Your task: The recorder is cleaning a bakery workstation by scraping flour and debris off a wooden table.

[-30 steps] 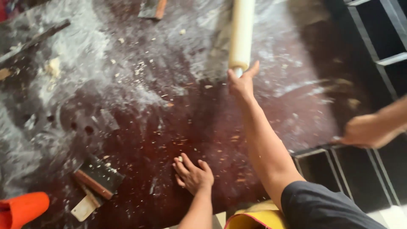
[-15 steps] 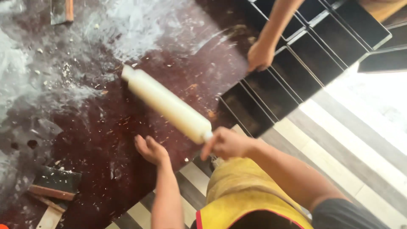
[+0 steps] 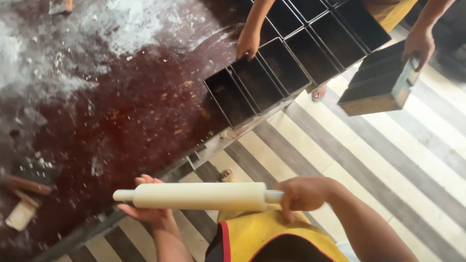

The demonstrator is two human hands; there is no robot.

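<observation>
Over the table edge: that's where the rolling pin (image 3: 200, 196) sits now, held level in front of the yellow apron (image 3: 272, 237), roughly crosswise to the view.
Change vs half a second ago: pin was slanted across the dark table (image 3: 121, 116) with its far end out over the floured bit; now it's pulled off the top and lies flat, close to the body. Left hand was flat on the table, now it's under the pin.
Right hand (image 3: 303, 196): closed round the pin's right handle, fingers wrapped, solid hold.
Left hand (image 3: 145, 211): palm up and mostly open beneath the left end of the barrel, fingers loosely curled, cradling rather than clamping.
Pin vs hands: barrel spans the gap between both hands, short left handle pokes out past the left hand.
Edges: the table's metal rim (image 3: 213, 145) runs diagonally from lower left up to the right, just beyond the pin. Striped floor (image 3: 388, 160) shows below it.
Open room: the wide dark red middle of the table is bare apart from crumbs; flour (image 3: 121, 22) is spread over the upper left.
Other stuff: a row of black loaf tins (image 3: 272, 73) sits along the table's right end; a scraper (image 3: 22, 213) lies at far left.
Other person: one hand (image 3: 248, 44) touches a tin rim, the other hand (image 3: 418, 43) carries a set of tins (image 3: 378, 87) over the floor, well apart from the pin.
</observation>
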